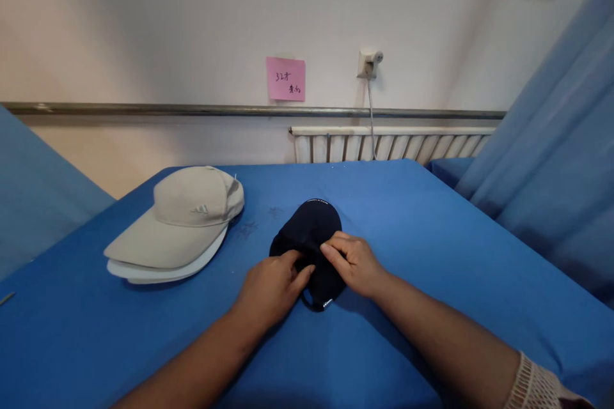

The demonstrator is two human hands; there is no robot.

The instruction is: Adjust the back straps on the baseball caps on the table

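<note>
Hands (273, 287) (352, 262) on navy cap (307, 227); lettering illegible

A pale wall (144, 25) carries a pink note (285, 78). Right of the note hangs a socket (368, 64); below it runs a metal rail (144, 109), then a white radiator (393, 144).

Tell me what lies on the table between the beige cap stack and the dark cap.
In the head view, only bare blue cloth with faint dark smudges lies between the beige caps and the dark cap.
</note>
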